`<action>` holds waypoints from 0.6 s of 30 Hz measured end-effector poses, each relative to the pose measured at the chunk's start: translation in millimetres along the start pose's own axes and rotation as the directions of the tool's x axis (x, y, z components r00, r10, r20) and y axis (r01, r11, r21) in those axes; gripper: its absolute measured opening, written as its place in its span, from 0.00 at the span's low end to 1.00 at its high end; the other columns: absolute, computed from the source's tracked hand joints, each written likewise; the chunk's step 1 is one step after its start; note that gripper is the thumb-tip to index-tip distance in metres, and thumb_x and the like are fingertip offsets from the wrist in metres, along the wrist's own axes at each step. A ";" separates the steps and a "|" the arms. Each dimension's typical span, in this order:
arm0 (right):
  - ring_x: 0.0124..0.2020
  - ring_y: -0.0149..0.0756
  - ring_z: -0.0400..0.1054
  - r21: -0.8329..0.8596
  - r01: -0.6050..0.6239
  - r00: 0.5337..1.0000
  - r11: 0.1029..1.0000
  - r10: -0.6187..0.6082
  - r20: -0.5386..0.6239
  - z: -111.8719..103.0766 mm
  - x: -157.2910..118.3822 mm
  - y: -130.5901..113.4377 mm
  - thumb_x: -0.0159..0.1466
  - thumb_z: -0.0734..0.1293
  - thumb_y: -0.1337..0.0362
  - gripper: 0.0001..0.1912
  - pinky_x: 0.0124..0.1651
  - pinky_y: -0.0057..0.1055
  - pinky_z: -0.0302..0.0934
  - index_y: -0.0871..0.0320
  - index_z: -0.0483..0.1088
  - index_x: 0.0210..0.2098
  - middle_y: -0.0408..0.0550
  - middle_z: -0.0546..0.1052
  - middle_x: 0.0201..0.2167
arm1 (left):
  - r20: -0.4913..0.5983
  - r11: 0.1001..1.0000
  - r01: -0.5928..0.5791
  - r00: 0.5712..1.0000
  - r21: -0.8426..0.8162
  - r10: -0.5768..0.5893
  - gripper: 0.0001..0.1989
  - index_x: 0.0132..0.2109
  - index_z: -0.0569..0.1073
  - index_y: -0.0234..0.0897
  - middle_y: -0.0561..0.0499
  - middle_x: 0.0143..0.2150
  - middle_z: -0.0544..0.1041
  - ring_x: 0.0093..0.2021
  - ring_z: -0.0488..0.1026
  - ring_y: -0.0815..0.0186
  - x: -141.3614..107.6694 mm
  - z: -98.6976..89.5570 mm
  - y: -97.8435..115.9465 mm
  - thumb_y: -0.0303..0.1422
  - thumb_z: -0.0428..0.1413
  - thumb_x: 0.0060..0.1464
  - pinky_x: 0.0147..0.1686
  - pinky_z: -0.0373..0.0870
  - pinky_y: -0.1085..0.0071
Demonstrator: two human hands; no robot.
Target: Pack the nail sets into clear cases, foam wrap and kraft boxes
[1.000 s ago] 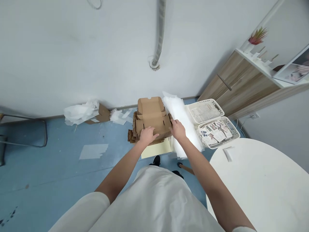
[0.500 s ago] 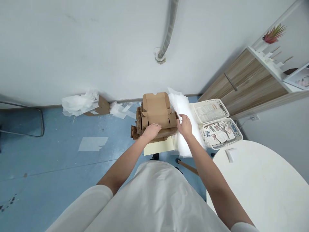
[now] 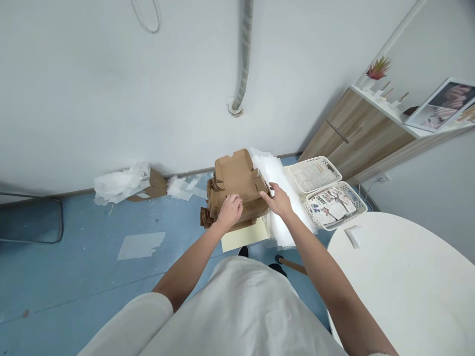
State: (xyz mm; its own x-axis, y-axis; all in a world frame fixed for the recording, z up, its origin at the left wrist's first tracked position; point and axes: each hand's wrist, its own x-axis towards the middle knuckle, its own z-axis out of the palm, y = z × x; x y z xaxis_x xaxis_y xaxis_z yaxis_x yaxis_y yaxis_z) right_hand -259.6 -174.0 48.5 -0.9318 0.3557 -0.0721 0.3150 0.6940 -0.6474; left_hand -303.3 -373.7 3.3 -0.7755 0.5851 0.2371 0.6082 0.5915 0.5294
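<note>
Two bare hands are resting at a cardboard box (image 3: 237, 174): the left hand (image 3: 230, 211) is curling its fingers over the near edge, its hold too hidden to judge, while the right hand (image 3: 279, 201) is keeping thumb and fingers apart at the right-hand corner, any grip there being unclear. The box, lid side raised toward the wall, is topping an uneven stack of cartons (image 3: 205, 217). That ragged stack could well be slipping if one hand pulls harder, and a loose flap may be catching and creasing. White sheets (image 3: 278, 172) are lying just beside, risking a snag; a yellow sheet (image 3: 243, 238) is jutting out beneath. Farther right, baskets (image 3: 358, 206) are sitting near a round table (image 3: 401, 277).
</note>
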 end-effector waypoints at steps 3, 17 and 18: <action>0.38 0.40 0.67 0.026 -0.037 0.998 0.999 0.036 0.045 -1.2 13.2 -16.9 0.54 0.61 0.46 0.30 0.39 0.33 0.56 0.52 0.59 0.52 0.49 0.73 0.41 | -0.002 0.998 -0.048 0.999 -0.038 0.048 0.12 0.39 0.69 0.36 0.45 0.41 0.66 0.44 0.64 0.61 -1.5 -0.4 1.7 0.27 0.42 0.55 0.46 0.63 0.62; 0.23 0.31 0.65 0.607 -0.040 0.993 0.794 0.098 -0.062 -20.6 7.5 -12.2 0.55 0.60 0.54 0.21 0.21 0.28 0.62 0.54 0.62 0.47 0.45 0.71 0.30 | -0.230 0.933 0.294 0.913 -0.205 -0.338 0.31 0.60 0.47 0.37 0.39 0.60 0.51 0.61 0.47 0.54 -1.7 -27.6 -12.8 0.43 0.46 0.53 0.57 0.46 0.54; 0.25 0.31 0.66 0.640 -0.023 0.991 0.768 0.103 -0.089 -25.4 5.3 -7.5 0.55 0.61 0.54 0.21 0.21 0.27 0.62 0.54 0.63 0.46 0.45 0.71 0.33 | -0.236 0.915 0.328 0.894 -0.236 -0.381 0.32 0.60 0.46 0.36 0.39 0.61 0.50 0.61 0.47 0.54 1.6 -26.4 -16.0 0.43 0.47 0.53 0.57 0.47 0.54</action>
State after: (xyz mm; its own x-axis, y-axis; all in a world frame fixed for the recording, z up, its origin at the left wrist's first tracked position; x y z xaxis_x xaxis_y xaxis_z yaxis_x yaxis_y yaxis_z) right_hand -262.3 -161.4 72.3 -0.8749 0.4791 -0.0708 0.1478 0.1249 -0.9811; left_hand -318.7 -396.9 16.6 -0.9650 0.1665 0.2024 0.2621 0.6019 0.7544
